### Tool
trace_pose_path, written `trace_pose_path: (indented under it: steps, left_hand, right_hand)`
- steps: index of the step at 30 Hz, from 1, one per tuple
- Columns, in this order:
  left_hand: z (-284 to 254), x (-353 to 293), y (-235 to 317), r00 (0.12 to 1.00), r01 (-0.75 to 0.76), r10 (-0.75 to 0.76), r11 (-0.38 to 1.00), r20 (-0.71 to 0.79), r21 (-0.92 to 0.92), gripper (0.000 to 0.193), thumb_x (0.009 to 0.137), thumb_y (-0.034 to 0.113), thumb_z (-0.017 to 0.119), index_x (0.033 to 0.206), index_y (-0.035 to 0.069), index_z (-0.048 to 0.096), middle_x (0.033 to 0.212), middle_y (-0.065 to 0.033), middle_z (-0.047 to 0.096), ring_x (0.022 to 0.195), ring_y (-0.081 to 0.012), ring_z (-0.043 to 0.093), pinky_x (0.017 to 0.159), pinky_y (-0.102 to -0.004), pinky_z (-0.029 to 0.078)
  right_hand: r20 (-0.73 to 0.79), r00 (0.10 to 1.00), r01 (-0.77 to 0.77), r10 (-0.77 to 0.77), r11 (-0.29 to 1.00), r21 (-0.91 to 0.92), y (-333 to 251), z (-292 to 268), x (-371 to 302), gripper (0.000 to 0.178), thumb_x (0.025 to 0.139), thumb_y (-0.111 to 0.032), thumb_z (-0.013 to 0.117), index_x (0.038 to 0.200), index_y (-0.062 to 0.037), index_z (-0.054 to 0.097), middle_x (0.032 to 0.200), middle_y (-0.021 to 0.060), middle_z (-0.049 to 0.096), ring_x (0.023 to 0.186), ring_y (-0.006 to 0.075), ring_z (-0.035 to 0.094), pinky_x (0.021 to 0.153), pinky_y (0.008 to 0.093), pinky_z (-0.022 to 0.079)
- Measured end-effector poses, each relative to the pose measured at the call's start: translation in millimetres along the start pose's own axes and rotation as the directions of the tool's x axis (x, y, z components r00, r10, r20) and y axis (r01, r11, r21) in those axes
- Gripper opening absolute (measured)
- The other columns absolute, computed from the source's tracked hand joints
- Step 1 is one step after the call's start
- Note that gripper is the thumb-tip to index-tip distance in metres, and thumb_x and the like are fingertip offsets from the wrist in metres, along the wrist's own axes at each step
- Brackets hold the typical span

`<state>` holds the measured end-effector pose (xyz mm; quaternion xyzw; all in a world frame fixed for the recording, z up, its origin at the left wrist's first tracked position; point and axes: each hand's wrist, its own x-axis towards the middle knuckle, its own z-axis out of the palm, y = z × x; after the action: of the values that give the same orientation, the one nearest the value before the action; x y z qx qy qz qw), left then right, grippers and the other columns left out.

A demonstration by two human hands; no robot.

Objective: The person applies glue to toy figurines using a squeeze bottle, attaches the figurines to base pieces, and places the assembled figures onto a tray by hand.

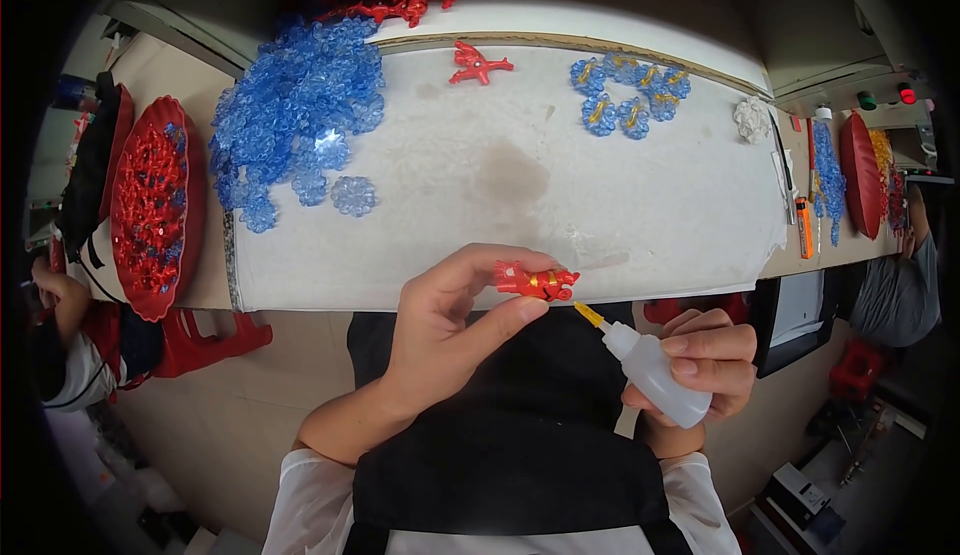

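Left hand (440,330) pinches a small red plastic piece with a gold band (536,281) between thumb and fingers, grip closed on it, held just off the near edge of the white worktop (600,205). Right hand (705,365) has its grip wrapped around a white squeeze bottle (655,375); the bottle's yellow nozzle (588,315) points toward 10 o'clock, its tip just beside the red piece. At 11 o'clock on the worktop lies a heap of clear blue plastic flowers (295,105). At 1 o'clock sit several blue flowers with gold centres (630,95). At 12 o'clock lies one red coral-shaped piece (478,63).
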<state>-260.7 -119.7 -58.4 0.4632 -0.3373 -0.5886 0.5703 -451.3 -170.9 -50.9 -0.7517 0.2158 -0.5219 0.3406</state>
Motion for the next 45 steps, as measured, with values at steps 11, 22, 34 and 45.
trace_pose_path:
  steps: [11,22,34,45]
  left_hand:
    - [2,4,-1,0.996,0.086,-0.087,0.985,-0.005,-0.152,0.025,0.077,0.004,0.056,0.101,-0.002,0.049,0.092,-0.0123,0.059,0.083,-0.0175,0.059,0.077,-0.0277,0.045]
    - [3,5,-2,0.978,0.210,-0.207,0.946,0.038,-0.248,0.025,0.078,0.008,0.056,0.100,-0.001,0.049,0.089,-0.0121,0.059,0.075,-0.0184,0.058,0.073,-0.0292,0.046]
    - [-25,13,-1,0.992,0.009,-0.049,0.947,-0.114,-0.320,0.023,0.079,0.004,0.053,0.101,-0.001,0.050,0.090,-0.0113,0.059,0.083,-0.0183,0.057,0.072,-0.0307,0.047]
    - [-23,7,-7,0.991,0.013,-0.053,0.955,-0.125,-0.297,0.021,0.079,0.004,0.054,0.099,0.000,0.051,0.092,-0.0106,0.059,0.083,-0.0174,0.057,0.072,-0.0304,0.047]
  right_hand:
    - [-0.007,0.999,0.030,-0.031,0.995,-0.096,2,-6,-3,0.044,0.058,-0.027,0.078,0.085,-0.0090,0.048,0.081,0.0038,0.047,0.061,0.0106,0.046,0.047,0.0195,0.040]
    - [0.051,0.998,0.046,-0.038,0.984,-0.170,7,-5,-2,0.044,0.058,-0.027,0.078,0.084,-0.0093,0.047,0.081,0.0041,0.047,0.061,0.0118,0.047,0.048,0.0199,0.041]
    - [0.199,0.950,-0.182,0.242,0.944,-0.276,51,-58,31,0.030,0.068,0.010,0.056,0.092,-0.0008,0.042,0.094,0.0116,0.042,0.075,0.0223,0.056,0.061,0.0291,0.051]
    - [0.114,0.952,-0.111,0.284,0.668,-0.735,118,-25,92,0.031,0.067,-0.014,0.067,0.094,-0.0033,0.056,0.088,0.0120,0.056,0.074,0.0257,0.058,0.064,0.0340,0.048]
